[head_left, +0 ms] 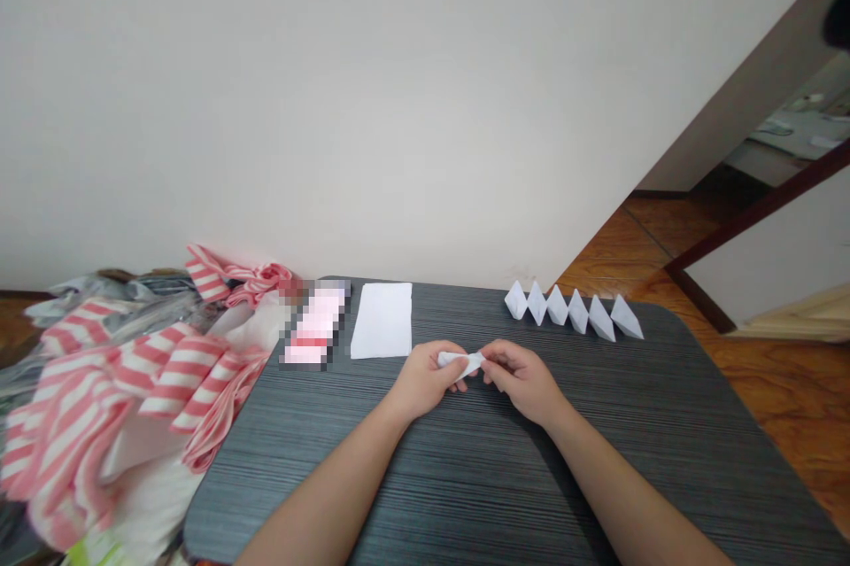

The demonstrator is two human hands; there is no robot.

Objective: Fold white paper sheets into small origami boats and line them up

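Over the middle of the dark table, a small folded piece of white paper (470,364) is held between my two hands. My left hand (431,376) is closed around its left end, thumb on top. At its right end, my right hand (521,376) pinches the tip between thumb and fingers. The fingers cover part of the paper, so its full shape is hidden. Several folded white paper shapes (557,306) with pointed tops stand in a row at the back right. A stack of white paper sheets (382,321) lies behind my left hand.
The dark wood-grain table (425,477) stands against a pale wall (398,105). A pixelated pinkish flat object (317,322) lies at its back left. Red-and-white striped cloth (179,371) and plastic bags are heaped beside the left edge. Brown tiled floor (776,371) shows at right.
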